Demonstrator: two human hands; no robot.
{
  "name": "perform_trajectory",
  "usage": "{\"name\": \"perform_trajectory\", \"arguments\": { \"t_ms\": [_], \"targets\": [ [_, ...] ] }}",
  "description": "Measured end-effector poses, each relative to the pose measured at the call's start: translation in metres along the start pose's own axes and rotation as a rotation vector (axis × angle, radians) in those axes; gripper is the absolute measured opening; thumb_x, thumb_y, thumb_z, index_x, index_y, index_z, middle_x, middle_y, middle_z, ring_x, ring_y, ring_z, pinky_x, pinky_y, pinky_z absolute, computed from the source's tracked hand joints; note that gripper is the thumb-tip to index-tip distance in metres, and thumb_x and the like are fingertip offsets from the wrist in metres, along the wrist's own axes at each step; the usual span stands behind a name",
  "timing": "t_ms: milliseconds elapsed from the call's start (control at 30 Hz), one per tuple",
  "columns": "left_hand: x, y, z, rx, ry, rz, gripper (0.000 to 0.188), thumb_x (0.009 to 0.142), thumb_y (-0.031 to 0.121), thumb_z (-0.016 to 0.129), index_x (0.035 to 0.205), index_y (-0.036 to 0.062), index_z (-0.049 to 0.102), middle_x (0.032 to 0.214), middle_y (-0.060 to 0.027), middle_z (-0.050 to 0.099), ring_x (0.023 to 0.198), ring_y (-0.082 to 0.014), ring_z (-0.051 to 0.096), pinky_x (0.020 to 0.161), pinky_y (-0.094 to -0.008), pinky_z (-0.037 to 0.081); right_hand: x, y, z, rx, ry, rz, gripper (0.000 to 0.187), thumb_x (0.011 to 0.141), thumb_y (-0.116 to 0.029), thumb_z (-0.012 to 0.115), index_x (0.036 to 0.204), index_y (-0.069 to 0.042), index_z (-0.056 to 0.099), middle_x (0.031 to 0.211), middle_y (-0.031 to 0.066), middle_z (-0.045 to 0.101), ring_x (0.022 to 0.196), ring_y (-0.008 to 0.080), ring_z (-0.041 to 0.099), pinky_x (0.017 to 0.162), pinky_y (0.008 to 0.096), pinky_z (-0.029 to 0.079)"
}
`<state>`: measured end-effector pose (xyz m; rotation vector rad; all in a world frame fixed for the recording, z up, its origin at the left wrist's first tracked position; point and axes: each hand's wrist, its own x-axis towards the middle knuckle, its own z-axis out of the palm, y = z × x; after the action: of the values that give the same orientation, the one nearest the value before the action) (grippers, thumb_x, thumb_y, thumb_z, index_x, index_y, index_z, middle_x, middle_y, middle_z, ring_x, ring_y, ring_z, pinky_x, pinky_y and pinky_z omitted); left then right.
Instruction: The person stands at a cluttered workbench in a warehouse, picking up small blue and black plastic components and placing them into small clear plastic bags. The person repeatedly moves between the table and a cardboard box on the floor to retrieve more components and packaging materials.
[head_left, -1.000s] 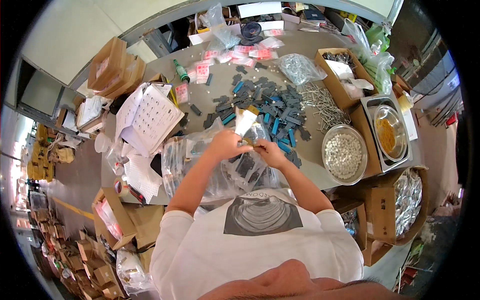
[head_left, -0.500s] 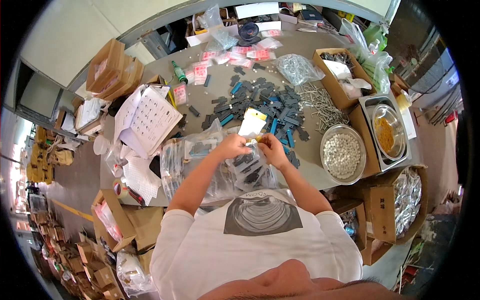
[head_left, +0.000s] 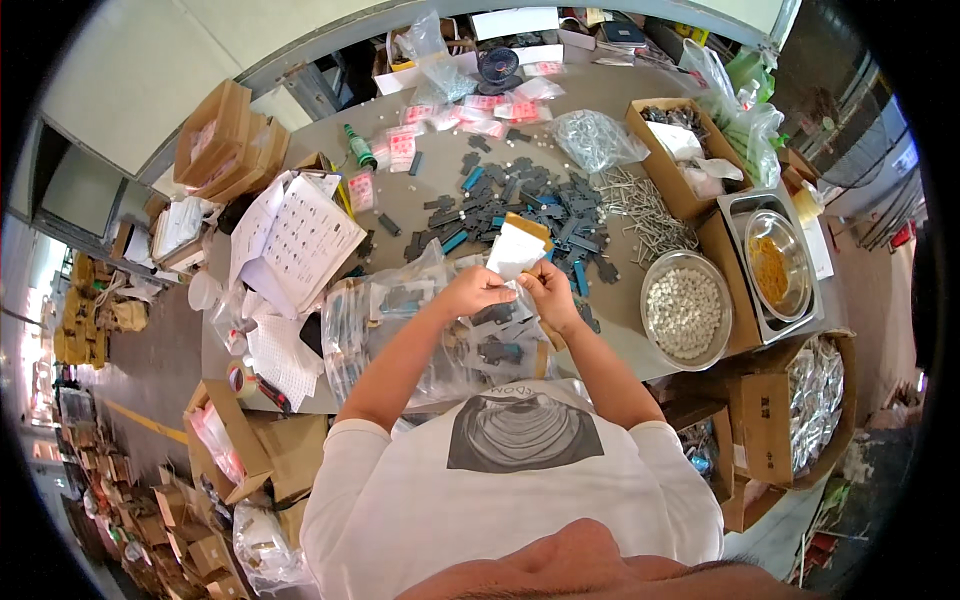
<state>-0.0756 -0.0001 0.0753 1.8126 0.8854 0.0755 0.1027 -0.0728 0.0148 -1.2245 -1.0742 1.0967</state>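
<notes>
In front of me, over the table, my left hand [head_left: 478, 292] is closed, with its fingers pinching the top of a clear plastic bag [head_left: 498, 350] that holds dark grey parts. Close beside it, my right hand [head_left: 550, 298] is closed on the lower end of a white card with a yellow-brown edge [head_left: 518, 248]. The card tilts up and away from me. Fingers cover the spot where card and bag meet. More clear bags with dark parts [head_left: 400, 300] lie under my left forearm. Beyond my hands spreads a pile of dark grey and blue plastic parts [head_left: 550, 215].
To the right stand a metal bowl of white round pieces [head_left: 688, 310], loose screws [head_left: 645, 215] and a cardboard box [head_left: 690, 160]. Printed sheets [head_left: 305, 240] lie at the left. Small red-and-white packets [head_left: 480, 115] and a small fan [head_left: 498, 65] are at the back.
The card has tilted to the right and turned, showing more of its brown edge. My right hand has shifted slightly right; the bag below now hangs lower and flatter.
</notes>
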Motion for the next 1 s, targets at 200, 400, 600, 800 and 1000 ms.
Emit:
{"name": "perform_trajectory", "arguments": {
  "t_ms": [200,400,600,800,1000],
  "targets": [
    [0.003,-0.001,0.003,-0.236,0.108,0.072,0.021,0.075,0.015,0.073,0.079,-0.0032,0.065,0.076,-0.0016,0.063,0.072,-0.0085,0.055,0.065,-0.0233,0.043,-0.002,-0.005,0.005,-0.016,-0.011,-0.135,0.017,0.086,-0.012,0.064,0.076,-0.003,0.053,0.067,-0.003,0.047,0.063,0.006,0.038,0.056,0.0229,0.035],
    [0.006,0.013,0.0,-0.122,0.015,0.001,0.019,0.065,0.012,0.078,0.069,-0.0007,0.064,0.062,-0.003,0.061,0.059,-0.008,0.051,0.056,-0.0252,0.04,-0.008,-0.017,0.003,-0.011,0.043,-0.217,0.011,0.085,-0.005,0.063,0.082,-0.002,0.053,0.072,-0.0003,0.054,0.068,0.0063,0.047,0.06,0.0228,0.041],
    [0.013,0.0,0.006,-0.263,0.149,0.061,0.019,0.063,0.01,0.079,0.067,-0.0001,0.063,0.061,-0.0049,0.061,0.056,-0.0076,0.051,0.052,-0.0255,0.039,-0.004,-0.046,-0.007,0.052,-0.159,-0.07,0.011,0.083,-0.003,0.063,0.093,-0.002,0.059,0.079,0.0039,0.061,0.072,0.009,0.056,0.063,0.026,0.046],
    [0.005,0.018,0.01,-0.046,0.245,0.201,0.021,0.07,0.012,0.076,0.082,-0.001,0.066,0.066,-0.0041,0.063,0.061,-0.0093,0.056,0.056,-0.0261,0.043,0.002,-0.056,-0.017,-0.353,-0.183,-0.225,0.007,0.08,-0.004,0.066,0.087,-0.002,0.065,0.074,0.0074,0.063,0.066,0.0103,0.057,0.059,0.0288,0.046],
    [0.01,0.019,0.011,-0.166,0.154,0.043,0.019,0.073,0.015,0.073,0.079,-0.0024,0.068,0.066,-0.0049,0.064,0.06,-0.0084,0.054,0.055,-0.0256,0.042,0.005,-0.033,-0.017,-0.153,-0.062,-0.157,0.01,0.078,-0.006,0.069,0.081,0.0,0.063,0.072,0.0072,0.062,0.063,0.0124,0.054,0.058,0.0279,0.045]
  ]
}}
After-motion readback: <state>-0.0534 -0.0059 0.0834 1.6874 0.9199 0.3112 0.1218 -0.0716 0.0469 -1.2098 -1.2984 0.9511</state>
